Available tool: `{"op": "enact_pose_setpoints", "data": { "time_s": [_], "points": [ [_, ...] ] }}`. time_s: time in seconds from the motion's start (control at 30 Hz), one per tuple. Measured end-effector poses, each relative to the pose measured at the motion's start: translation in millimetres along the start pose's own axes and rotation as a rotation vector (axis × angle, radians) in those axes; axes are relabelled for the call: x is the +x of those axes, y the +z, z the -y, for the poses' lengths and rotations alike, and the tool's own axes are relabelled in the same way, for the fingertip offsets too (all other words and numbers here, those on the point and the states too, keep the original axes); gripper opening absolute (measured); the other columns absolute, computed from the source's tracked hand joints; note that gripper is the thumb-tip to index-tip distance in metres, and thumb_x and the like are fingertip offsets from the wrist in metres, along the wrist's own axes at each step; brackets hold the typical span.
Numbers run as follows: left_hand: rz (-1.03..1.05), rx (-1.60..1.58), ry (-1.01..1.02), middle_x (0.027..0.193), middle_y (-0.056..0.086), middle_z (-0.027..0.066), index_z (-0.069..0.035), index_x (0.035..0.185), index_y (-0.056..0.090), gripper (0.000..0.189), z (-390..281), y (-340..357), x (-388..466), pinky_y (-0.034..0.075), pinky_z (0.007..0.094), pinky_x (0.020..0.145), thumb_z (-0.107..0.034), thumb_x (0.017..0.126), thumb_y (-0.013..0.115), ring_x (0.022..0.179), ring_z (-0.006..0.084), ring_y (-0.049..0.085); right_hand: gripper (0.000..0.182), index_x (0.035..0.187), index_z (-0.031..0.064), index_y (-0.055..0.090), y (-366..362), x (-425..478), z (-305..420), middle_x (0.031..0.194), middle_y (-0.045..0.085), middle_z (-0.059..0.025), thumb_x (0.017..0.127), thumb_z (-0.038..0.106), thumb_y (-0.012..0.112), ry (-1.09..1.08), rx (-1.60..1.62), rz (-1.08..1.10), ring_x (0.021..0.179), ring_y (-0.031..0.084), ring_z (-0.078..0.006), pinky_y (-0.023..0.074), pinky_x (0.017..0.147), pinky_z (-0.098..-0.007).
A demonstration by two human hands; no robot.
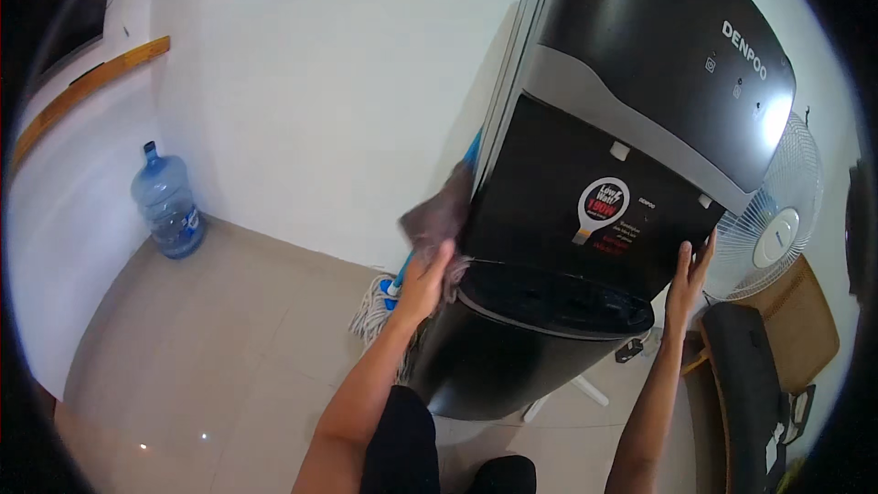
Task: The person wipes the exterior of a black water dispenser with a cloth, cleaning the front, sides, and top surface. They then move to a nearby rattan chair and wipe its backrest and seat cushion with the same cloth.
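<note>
A tall black Denpoo water dispenser [549, 178] stands before me, with a grey band across its upper front and a sticker on the recessed panel. My left hand [426, 281] grips a brownish-grey cloth [439, 213] at the dispenser's left side; the cloth's upper part is spread along that edge. On the opposite side, my right hand [688, 274] rests against the panel's right edge, fingers pointing up and thumb toward the front. Below the panel juts the black drip tray [555, 298].
A string mop [374, 309] with a blue handle leans behind the dispenser's left side. A blue water jug [168, 202] stands in the left corner. At right are a white fan [778, 233], a dark padded seat [741, 363] and a power strip [630, 350] on the tiled floor.
</note>
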State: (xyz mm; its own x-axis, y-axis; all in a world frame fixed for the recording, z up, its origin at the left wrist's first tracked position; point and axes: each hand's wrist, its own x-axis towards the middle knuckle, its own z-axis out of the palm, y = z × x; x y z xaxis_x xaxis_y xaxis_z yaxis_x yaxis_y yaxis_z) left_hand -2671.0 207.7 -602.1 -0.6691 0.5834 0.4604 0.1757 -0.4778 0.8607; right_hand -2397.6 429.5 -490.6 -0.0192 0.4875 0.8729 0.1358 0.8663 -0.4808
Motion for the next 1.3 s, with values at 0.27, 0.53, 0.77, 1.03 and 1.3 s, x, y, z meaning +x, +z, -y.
{"op": "enact_pose_setpoints", "data": {
  "time_s": [0.27, 0.53, 0.77, 1.03, 1.3],
  "points": [
    [0.124, -0.098, 0.192, 0.131, 0.046, 0.0131, 0.004, 0.13, 0.039, 0.05, -46, 23, 48, 0.024, 0.0323, 0.105, -0.026, 0.092, 0.05, 0.123, 0.0209, 0.039, 0.034, 0.124, 0.0024, 0.047, -20, -55, 19, 0.115, 0.053, -0.0144, 0.093, 0.015, 0.05, -0.197, -0.189, -0.217, 0.102, 0.051, -0.0211, 0.0388, 0.089, -0.031],
    [0.02, -0.239, -0.072, 0.135, 0.04, 0.0124, 0.005, 0.134, 0.033, 0.057, 12, 2, 30, 0.025, 0.0309, 0.104, -0.035, 0.095, 0.046, 0.124, 0.0205, 0.037, 0.035, 0.124, 0.002, 0.046, -5, -101, -5, 0.118, 0.05, -0.0123, 0.096, 0.021, 0.042, 0.32, 0.078, -0.068, 0.107, 0.048, -0.0197, 0.036, 0.093, -0.0305],
    [0.126, -0.196, 0.174, 0.135, 0.041, 0.0125, 0.006, 0.131, 0.038, 0.057, -15, 17, 72, 0.024, 0.0313, 0.105, -0.036, 0.094, 0.046, 0.124, 0.0202, 0.038, 0.046, 0.127, 0.0027, 0.045, -18, -91, -21, 0.122, 0.051, -0.0112, 0.098, 0.036, 0.035, 0.418, 0.302, -0.001, 0.116, 0.045, -0.0198, 0.0307, 0.099, -0.0315],
    [0.029, -0.259, 0.065, 0.138, 0.038, 0.0108, 0.005, 0.135, 0.03, 0.06, -7, 17, 63, 0.026, 0.0327, 0.106, -0.038, 0.095, 0.043, 0.124, 0.0206, 0.039, 0.056, 0.13, 0.0058, 0.04, -59, -107, -74, 0.121, 0.05, -0.0091, 0.092, 0.047, 0.045, 0.752, 0.562, -0.193, 0.112, 0.047, -0.0199, 0.0367, 0.093, -0.0377],
    [0.057, -0.27, 0.153, 0.128, 0.046, 0.0083, 0.005, 0.131, 0.038, 0.054, -37, 19, 88, 0.028, 0.0294, 0.102, -0.035, 0.095, 0.045, 0.117, 0.015, 0.042, 0.048, 0.131, 0.0047, 0.039, -78, -94, -64, 0.124, 0.05, -0.011, 0.094, 0.035, 0.047, 0.702, 0.467, -0.015, 0.11, 0.049, -0.0181, 0.0403, 0.09, -0.0331]
  ]
}}
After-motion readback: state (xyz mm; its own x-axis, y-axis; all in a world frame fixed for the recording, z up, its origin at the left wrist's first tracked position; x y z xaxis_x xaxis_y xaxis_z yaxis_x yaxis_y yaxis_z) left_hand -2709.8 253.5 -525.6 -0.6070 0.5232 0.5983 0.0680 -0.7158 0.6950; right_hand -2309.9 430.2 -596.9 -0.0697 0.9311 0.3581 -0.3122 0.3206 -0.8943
